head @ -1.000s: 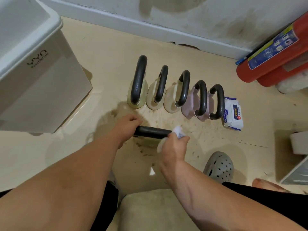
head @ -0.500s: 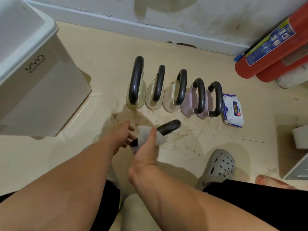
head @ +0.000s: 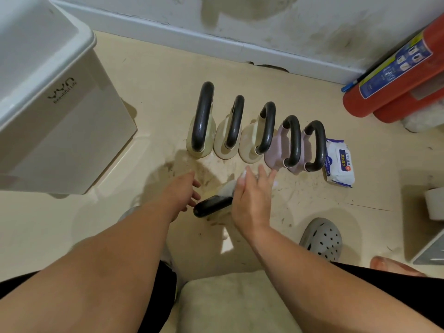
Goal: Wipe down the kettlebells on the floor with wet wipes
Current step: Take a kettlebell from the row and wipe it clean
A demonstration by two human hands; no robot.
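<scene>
Our right hand [head: 251, 200] now lies flat over the wet wipe [head: 227, 188], fingers [head: 261, 170] straight and spread, pressing the cloth onto the right end of the dark handle [head: 211, 206]. Half a second ago that hand was curled round the wipe nearer the handle's left end; it has since slid across, so the left end is now bare and the right end is covered. The handle belongs to the cream kettlebell [head: 230, 301] standing on the floor [head: 156, 75] between our knees, at the bottom middle of the view.

Our left hand [head: 180, 194] gripped the handle a second ago and then let go. It stays loose, fingers [head: 195, 183] relaxed and holding nothing, just beside the handle's left end. We cannot tell whether it touches.

The row of five kettlebells [head: 260, 138] stands upright beyond our hands, where it was before: three cream ones on the left, two lilac ones on the right. The wipes pack [head: 339, 164] lies flat just beside the rightmost one. A white storage box [head: 52, 111] sits at the left, red fire extinguishers [head: 389, 78] lean at the far right, and a grey clog [head: 322, 239] rests near our right forearm.
</scene>
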